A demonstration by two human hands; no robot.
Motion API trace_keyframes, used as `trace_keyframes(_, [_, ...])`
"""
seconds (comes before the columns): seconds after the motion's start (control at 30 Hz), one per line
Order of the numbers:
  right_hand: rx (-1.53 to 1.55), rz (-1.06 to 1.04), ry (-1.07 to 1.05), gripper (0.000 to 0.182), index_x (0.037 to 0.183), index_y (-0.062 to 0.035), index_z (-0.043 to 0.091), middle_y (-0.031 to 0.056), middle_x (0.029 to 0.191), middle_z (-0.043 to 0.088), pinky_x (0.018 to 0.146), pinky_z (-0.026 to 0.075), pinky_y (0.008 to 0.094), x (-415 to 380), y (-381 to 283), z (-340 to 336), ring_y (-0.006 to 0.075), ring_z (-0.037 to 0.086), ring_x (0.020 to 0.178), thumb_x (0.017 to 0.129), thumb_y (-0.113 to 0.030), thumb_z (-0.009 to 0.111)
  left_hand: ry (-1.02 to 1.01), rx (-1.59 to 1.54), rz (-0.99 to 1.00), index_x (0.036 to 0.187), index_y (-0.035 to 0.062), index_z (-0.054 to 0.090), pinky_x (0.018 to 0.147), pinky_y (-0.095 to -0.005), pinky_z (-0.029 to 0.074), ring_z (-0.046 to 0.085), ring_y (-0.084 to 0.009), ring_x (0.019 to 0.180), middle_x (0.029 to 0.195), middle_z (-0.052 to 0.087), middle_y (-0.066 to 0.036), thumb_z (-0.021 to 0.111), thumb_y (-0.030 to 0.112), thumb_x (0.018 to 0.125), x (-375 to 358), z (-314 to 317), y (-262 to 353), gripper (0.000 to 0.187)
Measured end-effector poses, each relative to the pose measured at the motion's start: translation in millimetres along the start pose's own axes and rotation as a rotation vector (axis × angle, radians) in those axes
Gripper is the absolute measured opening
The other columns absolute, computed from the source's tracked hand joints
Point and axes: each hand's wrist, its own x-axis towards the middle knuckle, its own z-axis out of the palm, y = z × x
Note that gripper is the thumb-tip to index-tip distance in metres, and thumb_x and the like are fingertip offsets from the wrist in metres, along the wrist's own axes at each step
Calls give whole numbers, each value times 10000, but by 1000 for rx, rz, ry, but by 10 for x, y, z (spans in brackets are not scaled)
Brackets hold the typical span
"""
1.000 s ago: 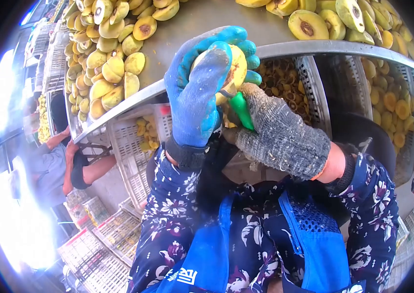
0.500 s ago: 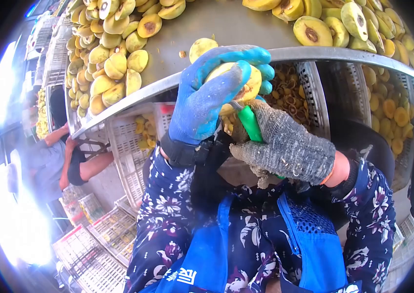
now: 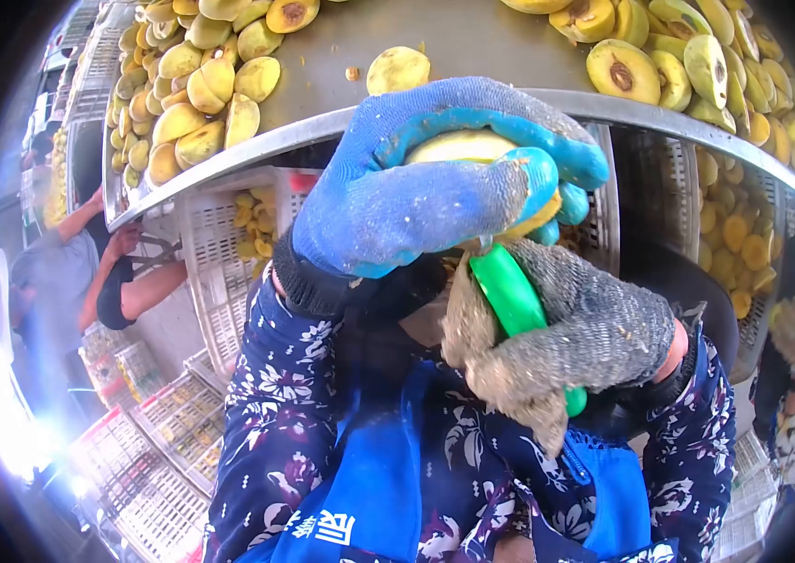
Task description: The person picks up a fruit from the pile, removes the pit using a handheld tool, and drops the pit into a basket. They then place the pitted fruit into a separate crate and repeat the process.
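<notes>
Head view: the left hand (image 3: 407, 211), gloved in blue, has its fingers clamped around a yellow fruit (image 3: 461, 146), held up at the near rim of the metal desk (image 3: 482, 56); the right hand (image 3: 604, 328), gloved in grey, has its fingers closed on a green-handled tool (image 3: 510, 291), whose tip is hidden beneath the fruit. Sound technique would call for a firm left grip, clear of the tip, and small, controlled strokes; the fruit appears pale and smooth above, deeper yellow and rougher along its lower edge.
</notes>
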Motion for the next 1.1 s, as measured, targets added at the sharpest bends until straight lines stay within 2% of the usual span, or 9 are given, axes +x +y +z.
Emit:
trace_keyframes(0.03, [-208, -185, 119, 270, 978, -41, 567, 35, 747, 597, 624, 482, 245, 24, 11, 50, 119, 586, 651, 803, -188, 711, 106, 98, -94, 1136, -104, 577, 750, -375, 566, 676, -291, 842, 971, 655, -237, 570, 469, 821, -34, 84, 68, 654])
trace_keyframes(0.13, [-46, -55, 55, 286, 986, -42, 575, 23, 798, 601, 716, 467, 265, -60, -137, 115, 109, 574, 759, 783, -177, 725, 124, -26, -87, 1149, -110, 565, 733, -382, 571, 678, -293, 816, 954, 657, -239, 582, 509, 805, -22, 100, 64, 708])
trace_keyframes(0.23, [9, -51, 4, 269, 986, -35, 581, 21, 807, 601, 693, 467, 248, -71, -98, 59, 100, 576, 747, 790, -160, 717, -20, -248, 11, 1124, -57, 592, 807, -356, 548, 648, -237, 936, 1064, 644, -174, 569, 247, 908, -18, 1, -19, 374])
trace_keyframes(0.4, [-299, -212, 117, 251, 1017, -33, 567, 28, 784, 590, 640, 490, 267, 78, 24, -26, 92, 594, 712, 848, -190, 667, 85, -189, 46, 1132, -57, 578, 796, -359, 548, 649, -229, 908, 1069, 638, -167, 541, 294, 934, 28, 9, -116, 405])
trace_keyframes(0.47, [-555, -256, 331, 308, 1055, -24, 552, 87, 804, 615, 606, 508, 332, 64, 37, 29, 185, 638, 717, 851, -226, 664, 259, -61, 24, 1181, -101, 535, 716, -370, 571, 674, -294, 816, 1006, 646, -235, 533, 463, 897, 78, 43, -141, 631])
trace_keyframes(0.57, [-1206, -459, 730, 373, 1102, 9, 510, 162, 874, 615, 716, 510, 410, 152, 176, -49, 319, 644, 820, 805, -133, 686, 249, -113, 12, 1203, -78, 519, 722, -366, 566, 667, -273, 844, 1024, 643, -204, 507, 460, 927, 113, -21, -185, 605])
trace_keyframes(0.67, [-1437, -781, 840, 428, 1169, 14, 491, 198, 905, 604, 717, 508, 425, 222, 317, -186, 385, 617, 831, 786, -83, 657, 299, -133, 3, 1202, -61, 516, 741, -345, 559, 663, -256, 854, 1018, 642, -184, 469, 426, 958, 104, -1, -146, 547])
trace_keyframes(0.83, [-2034, -754, 899, 341, 1130, 2, 516, 175, 911, 581, 678, 498, 432, 127, 344, -402, 359, 599, 793, 805, -67, 590, 353, -52, 37, 1196, -41, 516, 783, -347, 550, 660, -250, 869, 1026, 638, -172, 441, 382, 980, 57, 22, -117, 481])
trace_keyframes(1.1, [-2151, -758, 986, 256, 1074, -26, 546, 155, 900, 569, 641, 489, 421, 190, 361, -309, 308, 596, 773, 825, -81, 557, 582, -83, -8, 1170, -32, 538, 766, -385, 559, 664, -271, 859, 1000, 649, -169, 422, 412, 982, -168, 24, -207, 496])
